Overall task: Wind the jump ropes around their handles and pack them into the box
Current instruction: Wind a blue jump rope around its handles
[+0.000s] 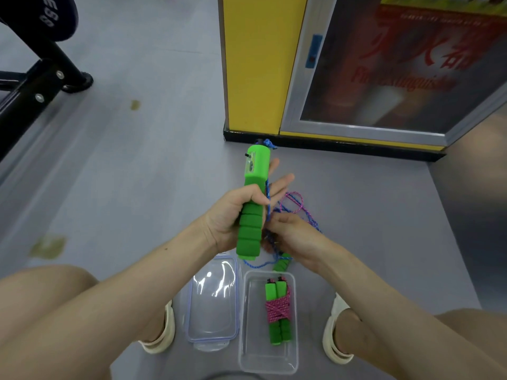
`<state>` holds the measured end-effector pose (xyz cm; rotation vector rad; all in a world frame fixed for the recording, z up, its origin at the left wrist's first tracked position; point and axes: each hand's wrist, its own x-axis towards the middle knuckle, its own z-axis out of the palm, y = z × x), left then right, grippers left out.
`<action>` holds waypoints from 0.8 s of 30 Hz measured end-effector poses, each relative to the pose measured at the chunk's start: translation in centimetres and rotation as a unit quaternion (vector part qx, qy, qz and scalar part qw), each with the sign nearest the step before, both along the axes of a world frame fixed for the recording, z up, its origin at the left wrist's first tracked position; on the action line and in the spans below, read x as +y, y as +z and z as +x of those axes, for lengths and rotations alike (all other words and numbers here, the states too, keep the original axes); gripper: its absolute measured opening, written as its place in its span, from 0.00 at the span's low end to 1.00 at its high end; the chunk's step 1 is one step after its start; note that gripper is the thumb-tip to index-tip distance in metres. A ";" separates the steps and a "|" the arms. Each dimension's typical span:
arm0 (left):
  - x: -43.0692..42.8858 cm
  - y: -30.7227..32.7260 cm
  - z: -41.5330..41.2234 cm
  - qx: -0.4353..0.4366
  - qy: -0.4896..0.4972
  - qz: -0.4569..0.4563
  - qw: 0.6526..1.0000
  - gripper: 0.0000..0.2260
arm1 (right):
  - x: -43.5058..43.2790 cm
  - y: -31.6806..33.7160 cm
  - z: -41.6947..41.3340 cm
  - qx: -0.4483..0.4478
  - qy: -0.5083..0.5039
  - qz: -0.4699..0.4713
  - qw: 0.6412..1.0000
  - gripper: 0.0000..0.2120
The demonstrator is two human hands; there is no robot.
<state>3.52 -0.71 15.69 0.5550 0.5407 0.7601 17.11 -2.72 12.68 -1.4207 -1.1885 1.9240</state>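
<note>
My left hand [233,215] grips a green jump-rope handle [253,193] upright, thumb across its foam grip, two fingers straight behind it. My right hand [290,234] pinches the blue rope [268,200] beside the handle's lower half. Loose blue and pink rope [297,208] trails on the floor behind my right hand. The second green handle [282,264] lies partly hidden under my right wrist. A clear plastic box [247,338] on the floor between my feet holds a jump rope [277,309] with pink cord wound round its paired green handles.
The clear lid [212,300] lies left of the box. A yellow pillar [255,64] and a fire-extinguisher cabinet [384,72] stand ahead. Black gym equipment [41,78] is at the far left. My knees and white sandals [336,330] flank the box on the grey floor.
</note>
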 end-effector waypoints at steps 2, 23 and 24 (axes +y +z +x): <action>-0.1 0.5 -0.3 0.110 -0.016 0.035 0.993 0.32 | -0.2 0.5 0.1 -0.049 0.054 0.003 0.997 0.13; -0.8 -0.5 -3.6 0.393 -0.152 0.112 0.900 0.27 | 1.6 1.8 1.9 -0.038 -0.114 0.151 0.981 0.08; -1.0 -0.6 -3.6 0.353 -0.158 0.099 0.917 0.31 | 1.6 1.8 1.8 -0.035 -0.121 0.148 0.981 0.08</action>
